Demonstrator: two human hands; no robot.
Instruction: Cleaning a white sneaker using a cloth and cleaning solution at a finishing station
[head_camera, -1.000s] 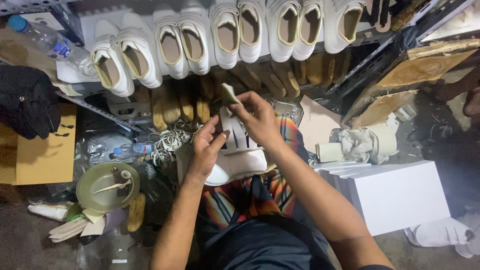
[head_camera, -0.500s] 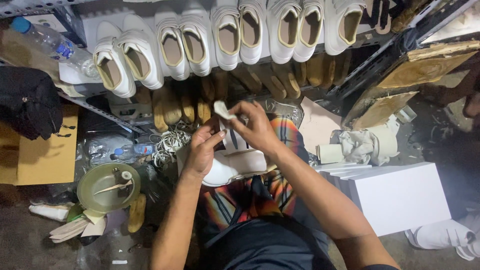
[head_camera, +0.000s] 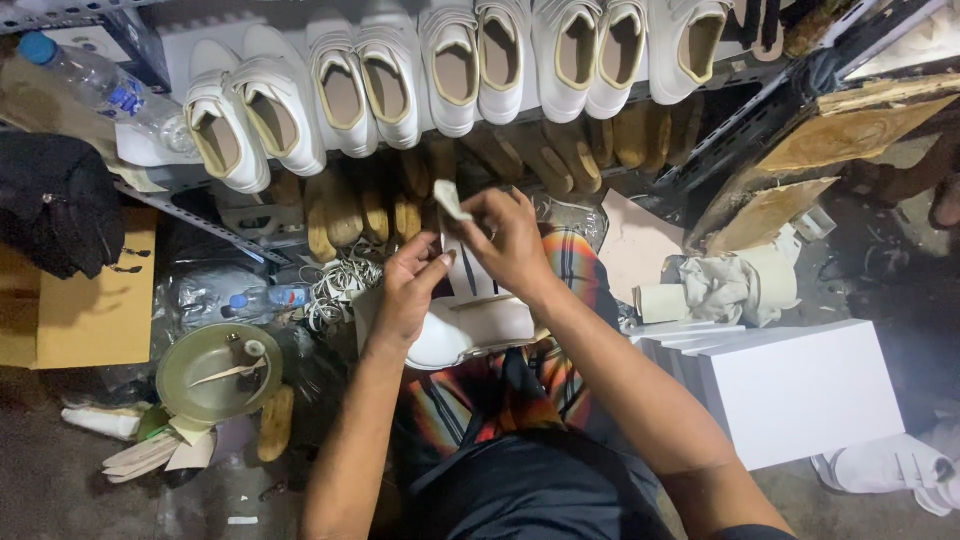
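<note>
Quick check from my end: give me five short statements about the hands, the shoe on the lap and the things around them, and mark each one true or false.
1. The right hand pinches a small pale scrap above the white shoe. True.
2. The left hand rests on the white box. False: it is at the shoe on the lap; the box stands apart, on the person's right.
3. A row of white shoes sits on the rack ahead of the person. True.
4. The green bowl lies on the person's right. False: it lies on the left, near the left forearm.
5. A plastic bottle with a blue cap lies at the top left. True.
</note>
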